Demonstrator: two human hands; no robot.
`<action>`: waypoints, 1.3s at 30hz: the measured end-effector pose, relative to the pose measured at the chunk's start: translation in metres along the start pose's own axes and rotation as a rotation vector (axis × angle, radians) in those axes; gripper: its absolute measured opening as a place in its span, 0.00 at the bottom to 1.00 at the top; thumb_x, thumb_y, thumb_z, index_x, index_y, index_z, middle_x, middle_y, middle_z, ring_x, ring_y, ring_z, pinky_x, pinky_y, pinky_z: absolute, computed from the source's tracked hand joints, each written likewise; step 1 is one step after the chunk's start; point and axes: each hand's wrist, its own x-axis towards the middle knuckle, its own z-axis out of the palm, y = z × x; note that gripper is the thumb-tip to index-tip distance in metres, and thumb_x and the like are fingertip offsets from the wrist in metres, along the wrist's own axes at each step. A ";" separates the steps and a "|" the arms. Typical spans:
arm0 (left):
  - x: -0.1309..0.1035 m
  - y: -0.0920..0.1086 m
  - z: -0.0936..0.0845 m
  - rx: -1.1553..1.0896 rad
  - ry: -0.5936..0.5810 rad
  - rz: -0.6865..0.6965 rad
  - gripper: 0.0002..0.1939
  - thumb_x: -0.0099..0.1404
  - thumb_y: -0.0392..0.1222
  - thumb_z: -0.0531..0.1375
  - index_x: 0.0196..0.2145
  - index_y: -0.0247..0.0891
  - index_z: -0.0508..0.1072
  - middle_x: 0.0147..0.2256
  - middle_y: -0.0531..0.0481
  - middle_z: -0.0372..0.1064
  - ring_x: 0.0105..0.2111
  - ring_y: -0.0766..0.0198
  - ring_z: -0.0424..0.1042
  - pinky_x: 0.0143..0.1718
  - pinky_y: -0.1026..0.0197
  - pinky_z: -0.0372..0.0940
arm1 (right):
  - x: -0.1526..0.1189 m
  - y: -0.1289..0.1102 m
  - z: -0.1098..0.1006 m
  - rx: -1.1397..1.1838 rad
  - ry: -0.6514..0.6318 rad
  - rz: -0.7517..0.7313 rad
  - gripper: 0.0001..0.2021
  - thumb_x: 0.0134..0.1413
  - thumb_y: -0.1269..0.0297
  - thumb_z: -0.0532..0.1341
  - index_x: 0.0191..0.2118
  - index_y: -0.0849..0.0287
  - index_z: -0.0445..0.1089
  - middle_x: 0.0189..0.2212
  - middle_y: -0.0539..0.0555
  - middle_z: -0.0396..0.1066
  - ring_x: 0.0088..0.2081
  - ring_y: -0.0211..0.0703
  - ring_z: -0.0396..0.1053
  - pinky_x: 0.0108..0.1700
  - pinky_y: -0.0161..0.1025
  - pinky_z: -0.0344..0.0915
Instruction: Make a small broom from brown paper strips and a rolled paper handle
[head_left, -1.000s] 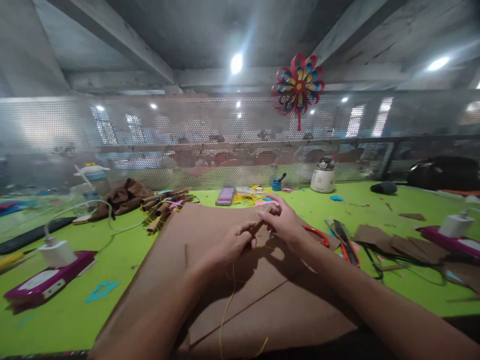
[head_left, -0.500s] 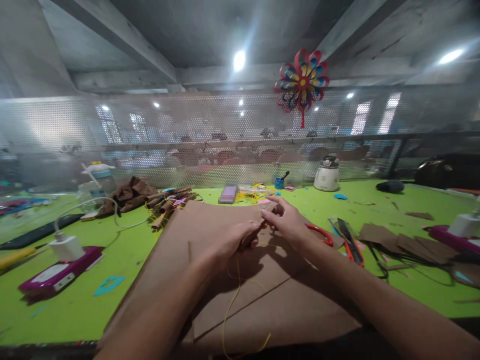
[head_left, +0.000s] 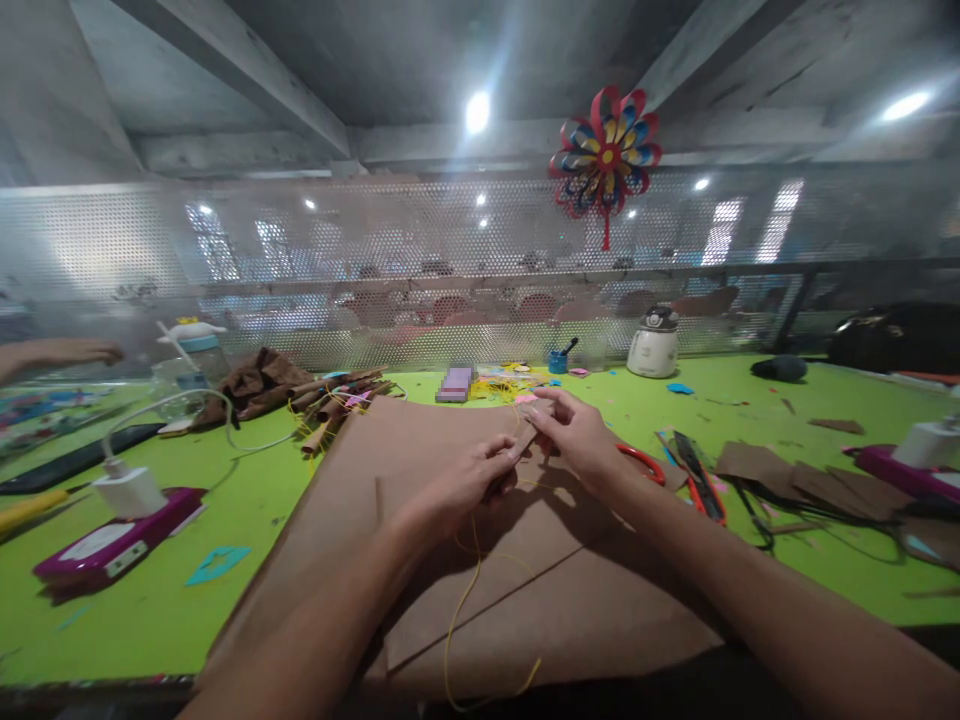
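Paper [head_left: 526,436], brown and small (rolled or folded, I can't tell from here), sits between 2 hands above a large brown sheet [head_left: 420,440] on the green bench [head_left: 255,550]. The left hand [head_left: 474,480] has its grip closed on the nearer end; the right hand [head_left: 576,432] pinches the far end between thumb and fingers. If either pinch slackened, I think the piece could spring open or slip out. Yellow string [head_left: 449,640] trails loose toward me-side of the sheet; a forearm brushing it could tangle or drag it. A red loop handle [head_left: 654,464] lies just beside the right forearm, where a careless sweep might knock it.
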 end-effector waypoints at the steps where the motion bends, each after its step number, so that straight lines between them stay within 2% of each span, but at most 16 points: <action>1: 0.000 0.000 0.000 0.000 -0.004 0.000 0.13 0.64 0.51 0.53 0.33 0.38 0.62 0.21 0.57 0.56 0.19 0.73 0.51 0.20 0.64 0.43 | 0.001 0.000 -0.001 -0.002 0.000 -0.007 0.24 0.46 0.55 0.62 0.48 0.64 0.64 0.20 0.46 0.65 0.19 0.33 0.60 0.21 0.33 0.59; 9: 0.003 -0.006 -0.005 -0.052 -0.058 -0.006 0.13 0.64 0.51 0.53 0.35 0.38 0.63 0.20 0.58 0.54 0.18 0.73 0.48 0.20 0.64 0.42 | 0.001 -0.001 -0.004 0.064 -0.026 0.050 0.22 0.44 0.53 0.62 0.42 0.65 0.68 0.19 0.47 0.66 0.18 0.33 0.60 0.21 0.33 0.58; 17: 0.001 -0.003 -0.003 -0.079 -0.035 -0.028 0.13 0.63 0.51 0.55 0.33 0.38 0.62 0.21 0.58 0.51 0.18 0.73 0.47 0.19 0.65 0.41 | 0.000 -0.005 -0.006 0.230 -0.100 0.153 0.20 0.39 0.55 0.66 0.39 0.63 0.72 0.21 0.48 0.67 0.20 0.32 0.61 0.21 0.32 0.59; 22: 0.000 -0.003 -0.002 -0.050 -0.017 -0.021 0.13 0.63 0.51 0.55 0.31 0.38 0.62 0.20 0.58 0.51 0.18 0.73 0.47 0.19 0.65 0.41 | 0.001 -0.003 -0.009 0.250 -0.112 0.219 0.18 0.42 0.55 0.64 0.38 0.63 0.72 0.21 0.50 0.69 0.21 0.34 0.64 0.23 0.32 0.61; 27: 0.002 -0.004 -0.004 -0.109 -0.051 -0.061 0.14 0.62 0.52 0.56 0.31 0.38 0.62 0.20 0.59 0.49 0.18 0.73 0.45 0.19 0.65 0.39 | 0.002 -0.001 -0.010 0.225 -0.133 0.200 0.17 0.43 0.56 0.63 0.38 0.63 0.71 0.21 0.49 0.68 0.20 0.33 0.63 0.22 0.33 0.61; 34: 0.002 -0.005 -0.006 -0.128 -0.059 -0.067 0.14 0.62 0.52 0.56 0.33 0.37 0.63 0.21 0.58 0.53 0.18 0.74 0.47 0.19 0.67 0.42 | 0.003 0.002 -0.010 0.223 -0.099 0.203 0.13 0.45 0.59 0.64 0.35 0.64 0.70 0.21 0.49 0.67 0.19 0.33 0.63 0.22 0.32 0.61; 39: 0.002 -0.004 -0.006 -0.136 -0.082 -0.060 0.12 0.62 0.50 0.55 0.34 0.37 0.63 0.21 0.57 0.55 0.17 0.75 0.50 0.18 0.67 0.44 | 0.001 -0.002 -0.008 0.199 -0.087 0.239 0.18 0.53 0.52 0.58 0.40 0.62 0.68 0.23 0.50 0.68 0.22 0.34 0.65 0.22 0.31 0.62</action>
